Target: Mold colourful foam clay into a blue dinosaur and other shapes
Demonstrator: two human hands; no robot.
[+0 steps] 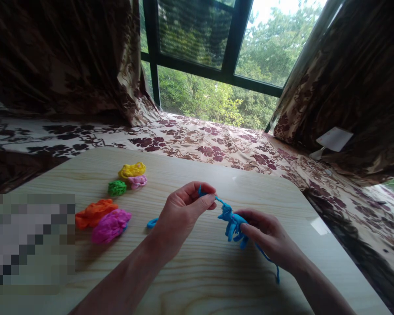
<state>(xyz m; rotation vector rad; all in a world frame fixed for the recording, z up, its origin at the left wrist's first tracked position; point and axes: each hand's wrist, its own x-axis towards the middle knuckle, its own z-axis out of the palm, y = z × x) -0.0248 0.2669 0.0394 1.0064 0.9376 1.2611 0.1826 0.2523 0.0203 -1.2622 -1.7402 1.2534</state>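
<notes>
A blue animal-shaped figure point(229, 215), which looks like soft modelling clay, is held just above the table. My right hand point(265, 234) is closed around its body, and several short legs hang below the fingers. A thin blue strand trails from under that hand toward the lower right. My left hand point(185, 208) pinches another thin blue strand, which runs from its fingertips to the figure's upper end. A pointed blue tip sticks up beyond the left fingers. Beside the left wrist lies a curved blue piece point(152, 223), partly hidden by it.
On the left of the pale wooden table point(197, 280) lie crumpled lumps: yellow point(131, 170), pale pink point(138, 181), green point(117, 188), orange point(95, 213) and magenta point(111, 225). Behind are floral cloth point(197, 135) and a window. A white lamp-like object point(334, 139) stands right. The lower left is pixelated.
</notes>
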